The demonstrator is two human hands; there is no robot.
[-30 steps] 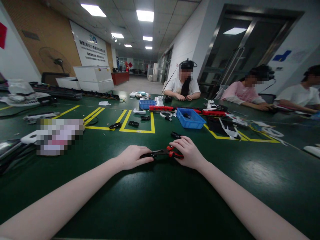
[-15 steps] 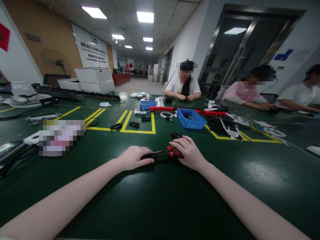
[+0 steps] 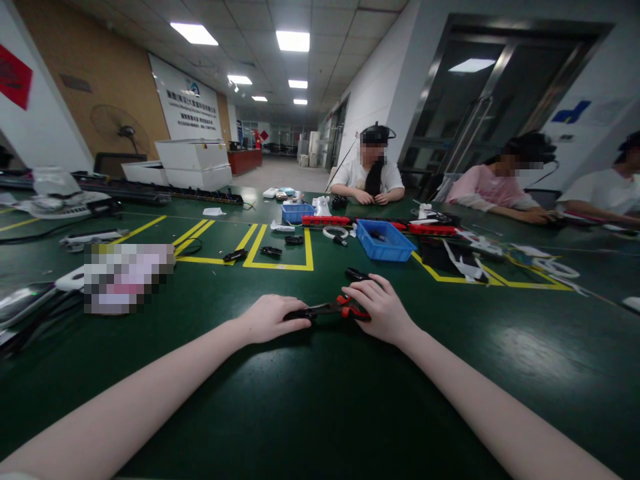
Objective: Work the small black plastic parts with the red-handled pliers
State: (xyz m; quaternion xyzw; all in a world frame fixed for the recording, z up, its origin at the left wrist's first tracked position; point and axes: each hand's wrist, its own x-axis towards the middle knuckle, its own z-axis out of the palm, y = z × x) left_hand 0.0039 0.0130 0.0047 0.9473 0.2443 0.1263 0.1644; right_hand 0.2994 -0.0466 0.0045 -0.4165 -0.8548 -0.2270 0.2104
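Note:
My left hand (image 3: 269,317) is closed around a small black part (image 3: 297,313), its fingertips covering much of it. The exact kind of that part cannot be made out. In my right hand (image 3: 383,309) is a pair of pliers (image 3: 327,309) with red and black handles, the fingers bent around them. The metal jaws point left and meet the black part by my left fingertips; whether they grip it is too small to tell. Another black piece (image 3: 356,274) lies just beyond my right fingers. Farther off, several similar black parts (image 3: 271,251) rest near yellow tape marks.
A blue bin (image 3: 384,241) with dark items and a smaller blue bin (image 3: 299,213) stand beyond my hands. Red strips (image 3: 325,220) and a white cable (image 3: 334,232) lie near them. Devices and cords (image 3: 30,303) are at left. A co-worker (image 3: 373,177) sits opposite; two more are at right.
The view has shifted slightly, so the scene sits a little lower and to the right. Both hands keep the same hold on the black part and pliers.

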